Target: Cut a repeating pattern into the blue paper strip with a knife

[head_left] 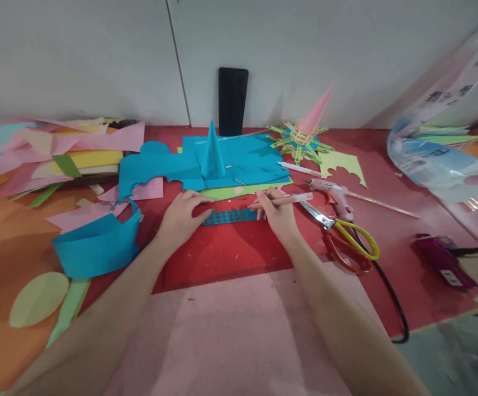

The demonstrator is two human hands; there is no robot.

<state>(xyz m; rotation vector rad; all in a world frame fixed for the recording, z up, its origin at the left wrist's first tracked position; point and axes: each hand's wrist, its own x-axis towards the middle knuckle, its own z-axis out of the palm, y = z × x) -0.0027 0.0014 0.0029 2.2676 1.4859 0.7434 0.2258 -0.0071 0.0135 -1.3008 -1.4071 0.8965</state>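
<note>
Your right grip pinches the pen; left grip at the strip — can't tell if pinching. Pattern looks mostly done — right end hidden.

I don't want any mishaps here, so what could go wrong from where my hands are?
The blue strip could slip if your left hand lets up while your right hand moves the pen. That hand might catch the nearby scissors. The glue gun lies close too; if hot, it could burn you.
</note>
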